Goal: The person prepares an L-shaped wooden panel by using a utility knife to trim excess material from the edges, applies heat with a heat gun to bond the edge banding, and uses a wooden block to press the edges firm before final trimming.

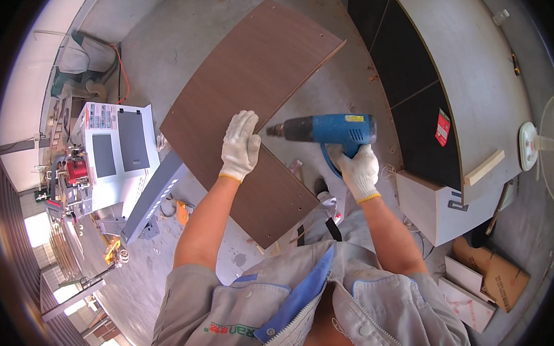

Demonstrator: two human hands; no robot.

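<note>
A large brown wood-grain board [232, 72], with a cut-out in its right edge and small holes near its ends, lies slanted in front of me. My left hand [240, 145], in a white knit glove with a yellow cuff, rests on it beside the cut-out, fingers stretched out. In my right hand [359, 171], gloved alike, is the handle of a blue heat gun [328, 129]. Its dark nozzle points left toward the board's inner edge, close to my left fingers but apart from them. What supports the board is hidden beneath it.
At the left stand a white machine cabinet [116, 138] and a grey metal beam [152, 198]. A bench with black panels [411, 74] runs along the right, a wooden strip [484, 168] on its edge. Near it are a white box [427, 204], a fan [528, 145] and cardboard [507, 279].
</note>
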